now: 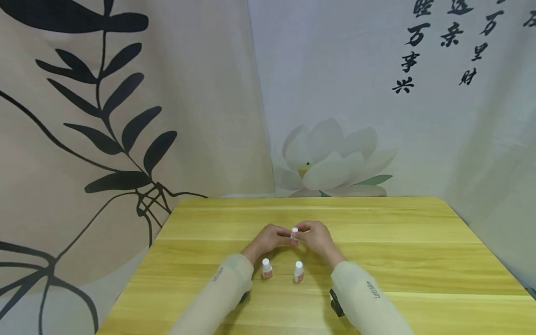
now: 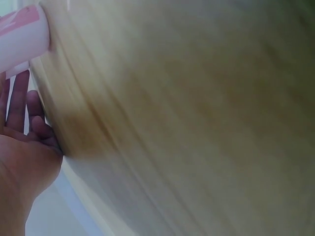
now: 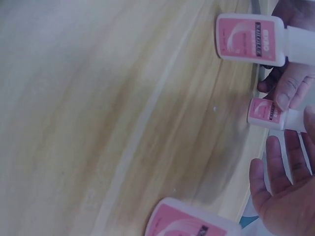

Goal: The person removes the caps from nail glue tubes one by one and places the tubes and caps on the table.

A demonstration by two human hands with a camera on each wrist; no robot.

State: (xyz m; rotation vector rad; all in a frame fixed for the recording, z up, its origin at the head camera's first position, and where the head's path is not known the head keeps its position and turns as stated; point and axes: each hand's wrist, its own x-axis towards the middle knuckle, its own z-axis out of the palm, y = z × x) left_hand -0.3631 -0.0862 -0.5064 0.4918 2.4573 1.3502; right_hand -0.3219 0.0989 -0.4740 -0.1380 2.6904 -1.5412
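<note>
Near the middle of the table, both hands meet at a small white bottle of nail glue [image 1: 295, 238] with a pink label, standing upright. My left hand [image 1: 270, 238] pinches its body from the left, the thumb [image 3: 289, 87] lying along the label in the right wrist view. From the other side my right hand [image 1: 317, 236] holds it near the white cap with thumb and finger; its other fingers are spread. Two similar bottles stand nearer me, one at left [image 1: 267, 270] and one at right [image 1: 298, 272]. The left wrist view shows my left hand [image 2: 27, 160] only partly.
The yellow wood-grain table [image 1: 398, 251] reaches back to a hanging cloth [image 1: 217, 102] printed with dark leaves, a pale lotus and writing. A dark wrist device [image 1: 336, 303] shows at my right sleeve.
</note>
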